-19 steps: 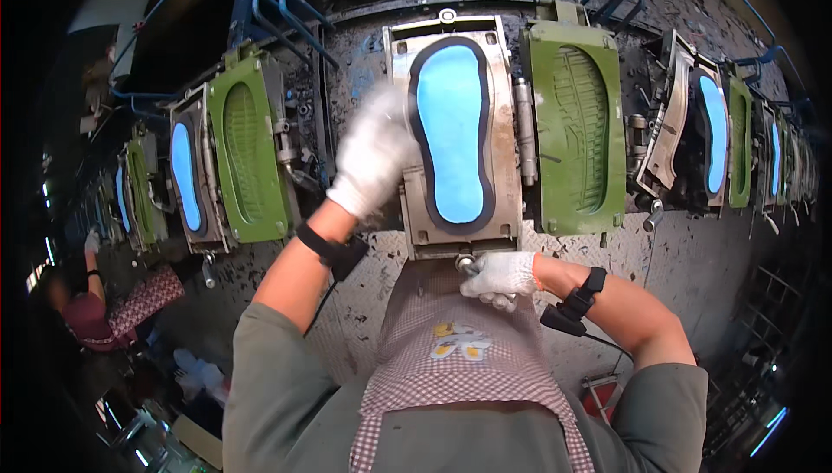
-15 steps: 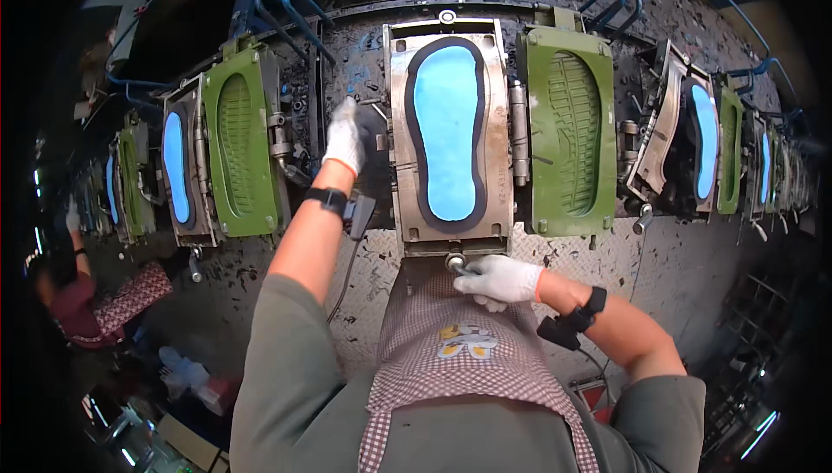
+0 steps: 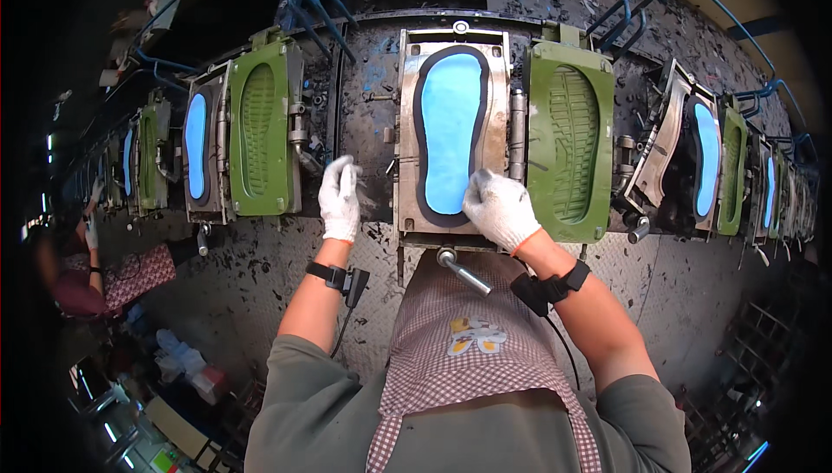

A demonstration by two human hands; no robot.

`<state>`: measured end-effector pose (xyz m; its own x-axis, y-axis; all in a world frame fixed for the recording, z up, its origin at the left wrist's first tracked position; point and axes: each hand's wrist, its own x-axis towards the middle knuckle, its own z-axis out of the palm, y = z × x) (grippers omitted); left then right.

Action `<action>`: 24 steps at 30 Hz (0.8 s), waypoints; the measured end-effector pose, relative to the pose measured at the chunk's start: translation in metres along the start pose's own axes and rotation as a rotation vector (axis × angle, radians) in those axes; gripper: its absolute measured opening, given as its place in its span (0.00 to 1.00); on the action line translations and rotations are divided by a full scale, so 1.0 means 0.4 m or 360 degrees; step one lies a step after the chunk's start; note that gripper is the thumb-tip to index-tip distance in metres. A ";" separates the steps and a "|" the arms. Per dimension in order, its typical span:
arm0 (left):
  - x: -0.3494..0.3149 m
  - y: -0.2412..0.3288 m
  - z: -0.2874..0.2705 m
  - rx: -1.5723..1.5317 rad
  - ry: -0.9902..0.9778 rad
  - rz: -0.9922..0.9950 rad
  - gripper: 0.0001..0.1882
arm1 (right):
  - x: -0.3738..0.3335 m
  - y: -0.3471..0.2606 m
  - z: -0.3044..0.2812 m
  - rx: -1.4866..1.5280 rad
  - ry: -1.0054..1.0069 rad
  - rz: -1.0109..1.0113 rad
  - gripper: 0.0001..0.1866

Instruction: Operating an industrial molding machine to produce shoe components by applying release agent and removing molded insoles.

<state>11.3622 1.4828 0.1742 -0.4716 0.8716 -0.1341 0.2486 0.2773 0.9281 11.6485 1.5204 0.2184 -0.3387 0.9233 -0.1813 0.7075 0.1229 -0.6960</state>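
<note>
In front of me an open metal mold (image 3: pixel 498 65) holds a sole-shaped piece with a bright blue face (image 3: pixel 452 126) and a dark rim (image 3: pixel 422 100). My right hand (image 3: pixel 503 208), in a white knit glove, is at the piece's lower right edge. Its fingers are curled closed, and their tips are hidden. Left of the mold, apart from it, my gloved left hand (image 3: pixel 340 200) is raised with loosely bent fingers and nothing visible in it. The green mold half (image 3: pixel 542 152), with a tread pattern, lies hinged open on the right. A metal handle (image 3: pixel 468 275) sticks out at the mold's front.
More open molds line the bench on both sides, including a green half (image 3: pixel 264 126) on the left and a tilted metal frame (image 3: pixel 663 139) on the right. Blue bent tubes (image 3: pixel 637 5) rise behind. Dark scraps litter the bench. Another person (image 3: pixel 78 287) stands far left.
My right hand has left the front handle and moved up to the blue piece's lower right edge. My left hand has come back toward me. The handle now points down to the right.
</note>
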 end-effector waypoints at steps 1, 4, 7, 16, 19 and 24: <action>0.010 0.035 0.019 -0.0025 0.0045 0.0167 0.12 | -0.007 0.005 0.004 -0.0043 -0.0077 -0.0099 0.08; 0.036 0.209 0.137 0.0416 -0.0059 0.0809 0.14 | -0.038 0.011 -0.005 0.0165 0.0111 -0.0011 0.07; 0.092 0.291 0.272 0.0761 -0.0334 0.1365 0.16 | -0.020 0.003 0.018 0.0243 0.0313 -0.0169 0.08; 0.253 0.336 0.434 0.1496 -0.0803 0.1644 0.15 | -0.221 0.128 -0.091 0.0098 -0.1113 -0.0174 0.13; 0.252 0.361 0.498 0.1566 -0.0831 0.1500 0.13 | -0.361 0.247 -0.154 -0.0256 -0.1074 0.0182 0.16; 0.271 0.301 0.406 0.1623 -0.0684 0.1588 0.12 | -0.383 0.342 -0.365 0.0073 -0.0678 0.0208 0.14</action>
<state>11.4784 1.6763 0.2150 0.4794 0.8670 0.1360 0.8663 -0.4923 0.0844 11.8878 1.4489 0.2522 -0.4802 0.6964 -0.5334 0.7365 -0.0102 -0.6764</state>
